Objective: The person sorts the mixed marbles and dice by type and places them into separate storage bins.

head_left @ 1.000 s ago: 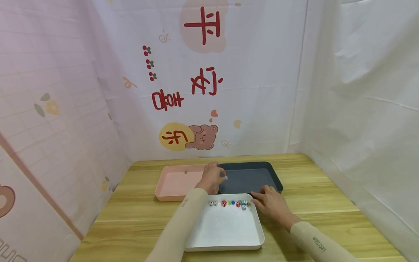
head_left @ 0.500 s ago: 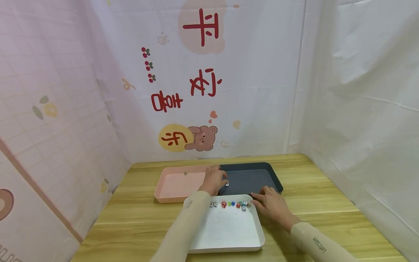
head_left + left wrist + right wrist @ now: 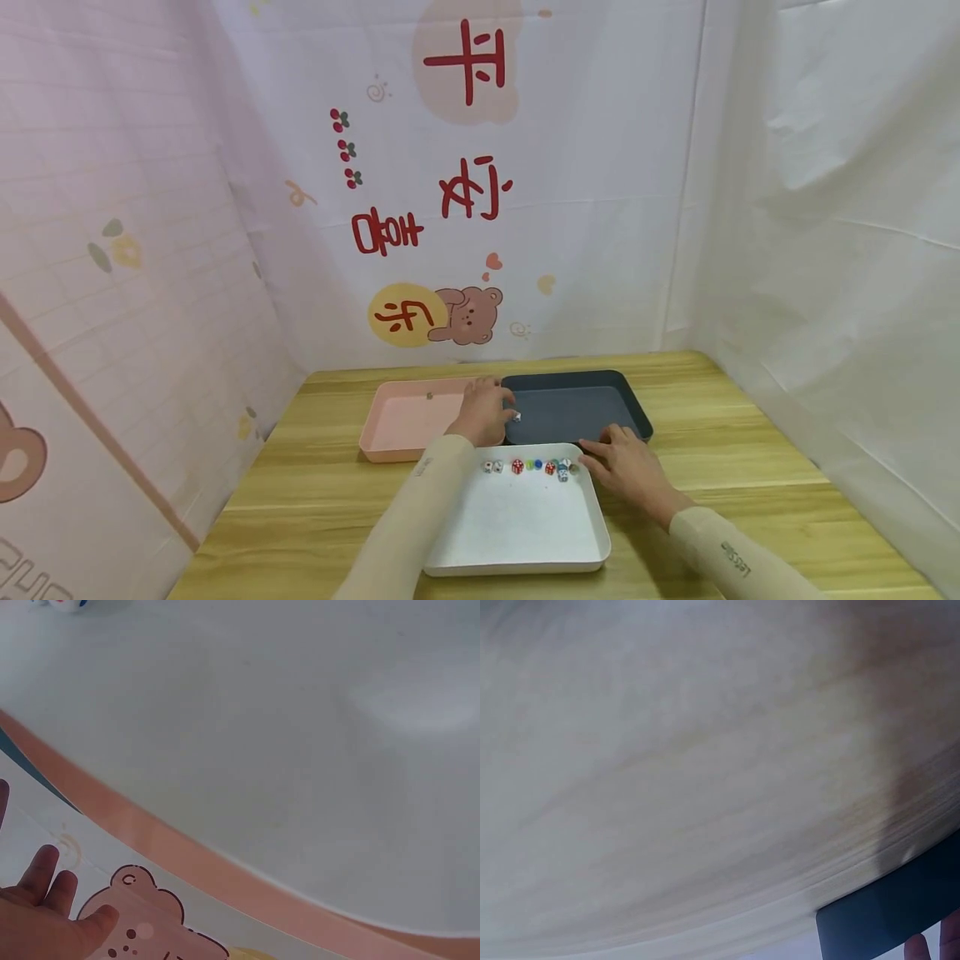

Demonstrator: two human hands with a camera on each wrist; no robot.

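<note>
My left hand (image 3: 483,411) hangs over the border between the pink tray (image 3: 408,455) and the dark blue tray (image 3: 637,408). It pinches a small white die (image 3: 517,417) at the fingertips, above the left side of the dark tray. In the left wrist view, part of the left hand (image 3: 45,922) shows, the die does not. My right hand (image 3: 626,467) touches the far right corner of the white tray (image 3: 517,570), fingers fairly straight. Along that tray's far edge lie red dice (image 3: 517,467), white dice (image 3: 487,467) and small green and blue pieces (image 3: 537,464).
One small piece (image 3: 430,396) lies in the pink tray near its back wall. All three trays stand on a wooden table (image 3: 300,500). A white printed curtain (image 3: 600,250) hangs behind and at both sides.
My left hand dips slightly with the die, then comes back up and a little left. The right hand stays at the white tray's corner.
</note>
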